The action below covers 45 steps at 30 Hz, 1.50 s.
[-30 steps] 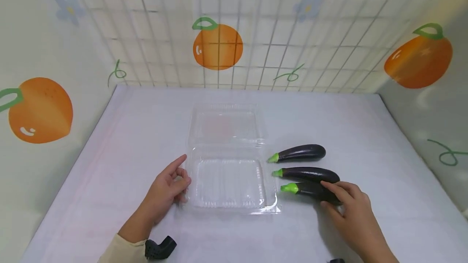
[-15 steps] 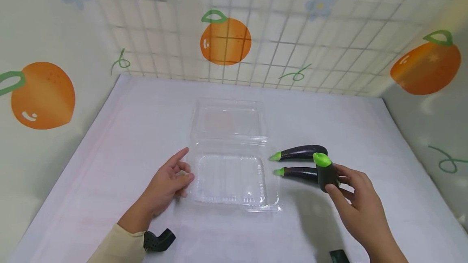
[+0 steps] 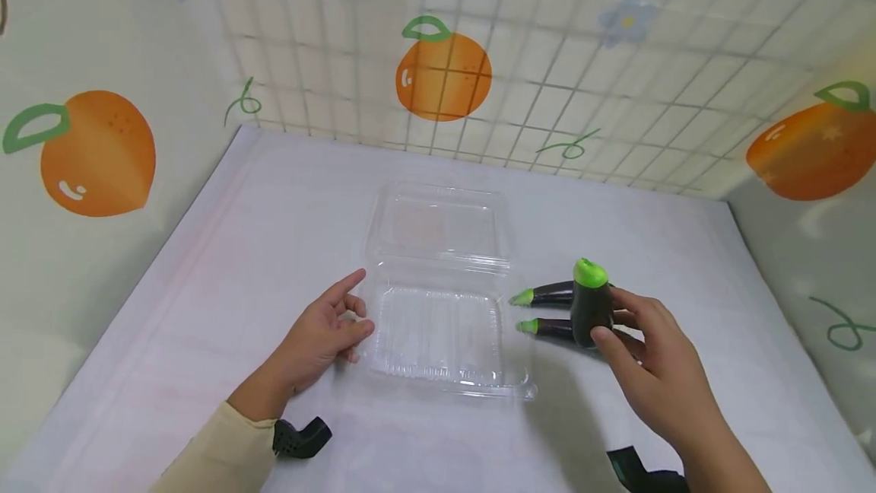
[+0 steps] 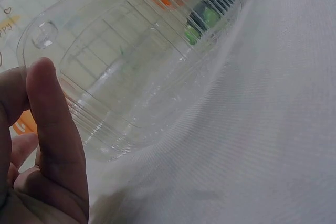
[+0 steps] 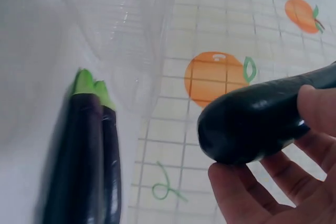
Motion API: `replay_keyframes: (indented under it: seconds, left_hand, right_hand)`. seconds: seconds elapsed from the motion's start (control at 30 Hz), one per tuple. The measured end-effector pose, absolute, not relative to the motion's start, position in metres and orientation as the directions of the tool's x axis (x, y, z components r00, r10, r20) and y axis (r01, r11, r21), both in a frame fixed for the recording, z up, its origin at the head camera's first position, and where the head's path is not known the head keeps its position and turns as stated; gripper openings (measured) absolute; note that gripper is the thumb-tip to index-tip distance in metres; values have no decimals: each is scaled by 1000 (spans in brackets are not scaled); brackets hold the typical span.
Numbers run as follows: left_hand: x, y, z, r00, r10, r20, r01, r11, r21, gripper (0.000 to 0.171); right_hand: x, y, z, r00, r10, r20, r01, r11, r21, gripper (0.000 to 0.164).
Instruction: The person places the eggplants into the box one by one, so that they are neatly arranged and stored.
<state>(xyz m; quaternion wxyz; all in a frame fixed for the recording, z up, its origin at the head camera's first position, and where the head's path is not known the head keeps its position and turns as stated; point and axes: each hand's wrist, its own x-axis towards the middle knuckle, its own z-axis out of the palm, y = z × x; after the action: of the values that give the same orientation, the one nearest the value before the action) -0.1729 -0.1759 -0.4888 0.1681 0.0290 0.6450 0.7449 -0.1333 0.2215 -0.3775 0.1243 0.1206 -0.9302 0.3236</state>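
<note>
My right hand (image 3: 660, 360) holds an eggplant (image 3: 591, 306) raised above the table, its bright green cap tilted up. In the right wrist view the fingers and thumb grip the dark body of this eggplant (image 5: 247, 121). Below it, two more eggplants lie side by side, a far one (image 3: 553, 294) and a near one (image 3: 554, 329), partly hidden, caps pointing left. An open clear plastic clamshell container (image 3: 448, 383) lies left of them, its lid (image 3: 438, 223) folded back. With thumb and finger, my left hand (image 3: 318, 341) pinches the container's left rim.
White cloth covers the table (image 3: 287, 196). Printed walls enclose it at the back and sides, with orange fruit drawings (image 3: 445, 76) on them. Black wrist devices show below the left wrist (image 3: 301, 438) and the right wrist (image 3: 636, 470).
My right hand has lifted the nearest eggplant off the table, turned it cap-up and carried it slightly left. The left hand stays at the container's rim. The head view has tilted.
</note>
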Motion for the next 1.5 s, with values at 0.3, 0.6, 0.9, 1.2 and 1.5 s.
replay_keyframes:
  seconds: [0.3,0.6,0.9,1.2,1.5]
  left_hand:
    - [-176,-177,-485,-941,299,-157,-201,-120,972,81]
    - [-179,-176,-477,-943,289,-166,-204,-106,973,78]
    - [-178,-175,-481,-945,277,-173,-216,-135,967,82]
    - [-175,-176,-485,-947,270,-171,-220,-161,962,83]
    - [-173,-173,-486,-942,286,-174,-230,-174,958,84]
  right_hand:
    - [-149,203,-362,-935,-225,275,-347,741,-575,50]
    - [-171,182,-361,-936,-328,126,-339,749,-569,47]
    - [-197,155,-366,-911,-413,1,-365,804,-468,43]
    - [-216,128,-385,-880,-474,-44,-456,865,-209,42]
    - [-218,113,-398,-888,-458,-41,-450,884,-129,40]
